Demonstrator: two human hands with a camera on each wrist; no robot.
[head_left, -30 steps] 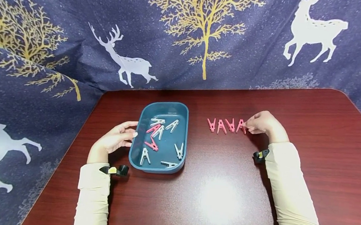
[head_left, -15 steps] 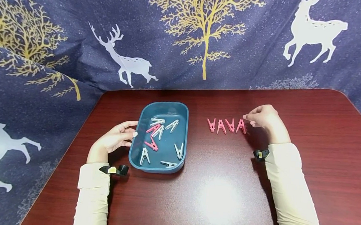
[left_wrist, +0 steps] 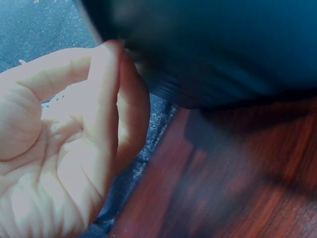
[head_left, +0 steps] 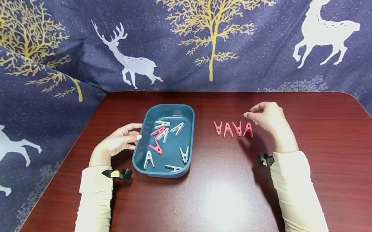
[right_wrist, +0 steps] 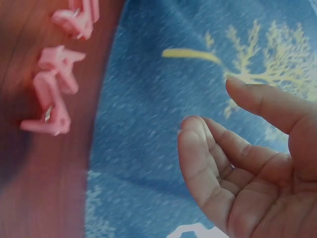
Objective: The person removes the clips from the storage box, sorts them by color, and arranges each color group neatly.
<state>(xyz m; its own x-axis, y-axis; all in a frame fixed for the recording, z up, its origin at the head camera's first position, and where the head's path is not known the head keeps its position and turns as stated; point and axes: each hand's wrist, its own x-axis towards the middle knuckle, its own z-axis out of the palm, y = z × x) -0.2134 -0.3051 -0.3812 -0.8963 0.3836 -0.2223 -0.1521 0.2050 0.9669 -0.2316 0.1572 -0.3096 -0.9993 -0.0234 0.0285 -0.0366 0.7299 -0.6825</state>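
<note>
My left hand (head_left: 118, 142) holds the left side of a blue plastic bin (head_left: 189, 121) in the head view, thumb tip over its rim. In the left wrist view the fingers (left_wrist: 104, 99) meet the bin's dark wall (left_wrist: 213, 54). Loose inside lie white clothespins (head_left: 149, 160) and two pink clothespins (head_left: 156, 149). To the bin's right, several pink clothespins (head_left: 228, 130) form a row on the table. My right hand (head_left: 269, 117) hovers just above and behind the row's right end. Its thumb and fingers (right_wrist: 198, 148) stand apart, with nothing between them in the right wrist view.
The dark red wooden table (head_left: 196, 214) carries a bright glare patch near its front. Behind it hangs a blue cloth (head_left: 246, 43) printed with deer and trees. A black strap (head_left: 266, 160) with a camera sits on each wrist.
My right hand has let go of the rightmost pink clothespin in the row and lifted away, up and slightly left. The left hand and the bin have stayed in place.
</note>
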